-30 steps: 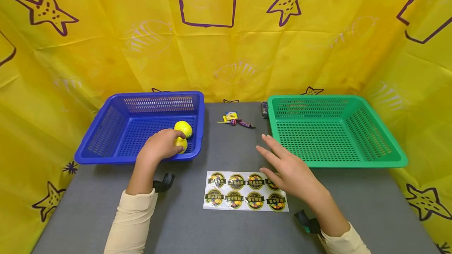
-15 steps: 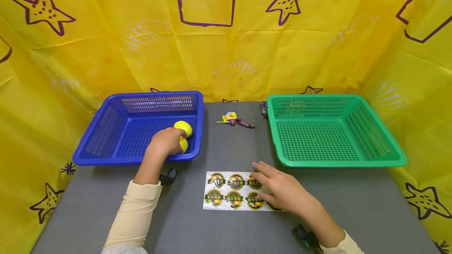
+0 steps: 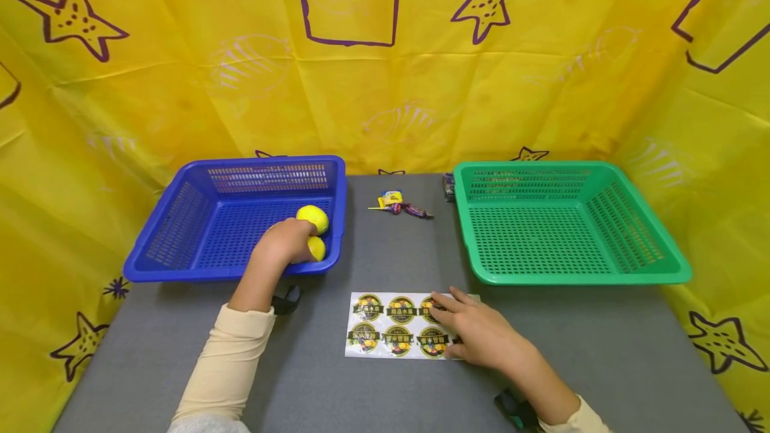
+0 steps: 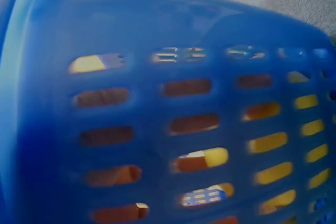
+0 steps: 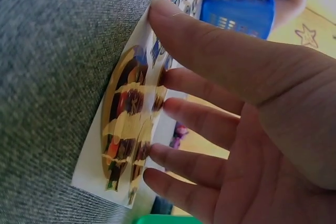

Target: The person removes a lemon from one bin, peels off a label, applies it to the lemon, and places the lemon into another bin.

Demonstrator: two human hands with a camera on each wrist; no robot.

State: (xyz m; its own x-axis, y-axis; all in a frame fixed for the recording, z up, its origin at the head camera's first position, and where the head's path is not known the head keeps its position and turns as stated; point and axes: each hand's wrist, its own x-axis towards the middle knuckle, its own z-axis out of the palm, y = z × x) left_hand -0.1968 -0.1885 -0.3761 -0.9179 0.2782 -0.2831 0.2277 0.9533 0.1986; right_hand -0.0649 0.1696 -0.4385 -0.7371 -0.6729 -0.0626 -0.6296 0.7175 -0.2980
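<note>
Yellow lemons, two of them, sit in the near right corner of a blue plastic basket [image 3: 198, 219] on a grey table [image 3: 601, 353]. The person's left hand [image 3: 287, 242] reaches over the basket's front rim, its fingers curled round the nearer lemon [image 3: 316, 248], while the second lemon [image 3: 313, 218] lies just behind, touching or nearly touching the first. Through the basket's slotted wall, the left wrist view shows only blurred patches of yellow and of the hand.

Near the table's front edge lies a white sticker sheet [image 3: 385, 325] printed with round gold-and-black labels. The right hand [image 3: 475, 333] rests on its right end with fingers loosely spread and nearly straight, gripping nothing; the right wrist view shows the fingertips [image 5: 157, 9] lying against the sheet [image 5: 126, 129].

A green basket [image 3: 631, 272] stands to the right, well apart from the blue one. Between the two, toward the back, lie a few wrapped sweets [image 3: 400, 204]. Yellow cloth [image 3: 541, 85] printed with purple stars hangs behind.
</note>
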